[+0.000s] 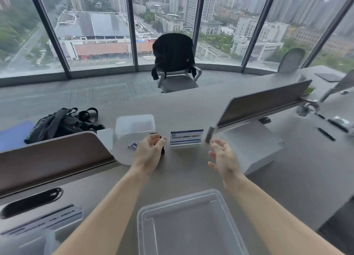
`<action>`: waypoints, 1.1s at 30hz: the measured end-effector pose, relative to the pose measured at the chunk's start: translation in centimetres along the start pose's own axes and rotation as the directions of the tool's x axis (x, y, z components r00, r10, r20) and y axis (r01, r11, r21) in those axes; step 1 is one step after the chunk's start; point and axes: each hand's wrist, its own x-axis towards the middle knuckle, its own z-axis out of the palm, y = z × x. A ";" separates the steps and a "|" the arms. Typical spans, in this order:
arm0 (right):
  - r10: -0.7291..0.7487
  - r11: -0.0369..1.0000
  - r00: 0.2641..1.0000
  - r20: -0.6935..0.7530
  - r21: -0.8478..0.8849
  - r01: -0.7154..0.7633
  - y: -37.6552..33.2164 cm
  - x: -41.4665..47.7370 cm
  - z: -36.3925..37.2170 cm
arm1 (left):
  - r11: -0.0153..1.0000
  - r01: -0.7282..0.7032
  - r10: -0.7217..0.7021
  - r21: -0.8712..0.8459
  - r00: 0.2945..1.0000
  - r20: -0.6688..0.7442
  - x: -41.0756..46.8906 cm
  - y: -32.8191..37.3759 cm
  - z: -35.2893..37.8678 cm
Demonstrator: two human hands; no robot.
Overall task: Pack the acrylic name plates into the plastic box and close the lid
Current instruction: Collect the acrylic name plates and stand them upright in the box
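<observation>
From the head camera, both bare arms reached forward over a grey desk (pixel 182 170). The left hand (pixel 148 151) was loosely spread, palm turned inward, fingers curled a little, and held nothing; a small dark object (pixel 162 150) sat partly hidden behind it, too obscured to identify. The right hand (pixel 223 159) was also spread with fingers apart, palm facing left, empty.

Between and just beyond the two hands stood a name plate (pixel 185 138), upright on the desk, with a white and blue card inside it; its text was too blurred to read. Neither hand touched it.

Nearest the camera, at the bottom edge, lay a clear plastic box (pixel 191 224) with nothing in it that could be seen. To the left of the name plate stood a smaller frosted container (pixel 135 125), with a round translucent lid (pixel 124 150) lying before it and a few small blue bits on top.

A black bag (pixel 61 123) rested at far left, and a chair (pixel 175 61) stood by the windows.
</observation>
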 end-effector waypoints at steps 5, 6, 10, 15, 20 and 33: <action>0.035 0.998 0.999 -0.037 -0.047 -0.037 2.1 7.9 -0.4 | 0.993 0.117 -0.118 0.032 0.992 0.041 7.2 -4.1 4.9; 0.036 0.998 0.999 -0.032 -0.054 -0.038 2.8 9.5 -0.3 | 0.991 0.132 -0.133 0.040 0.990 0.038 8.5 -5.0 5.7; 0.056 0.994 0.998 -0.024 -0.097 -0.058 6.5 16.0 0.3 | 0.983 0.177 -0.180 0.058 0.982 0.059 13.6 -8.5 8.6; 0.088 0.978 0.995 0.053 -0.194 -0.076 12.6 25.3 2.5 | 0.980 0.151 -0.157 0.128 0.987 0.040 20.2 -14.5 12.2; 0.094 0.957 0.993 0.076 -0.280 -0.069 17.8 31.8 4.4 | 0.973 0.135 -0.141 0.187 0.990 0.017 25.8 -19.9 13.8; 0.038 0.967 0.999 0.001 -0.254 -0.037 20.2 38.7 6.0 | 0.981 0.004 -0.003 0.192 1.000 -0.004 31.7 -22.6 16.6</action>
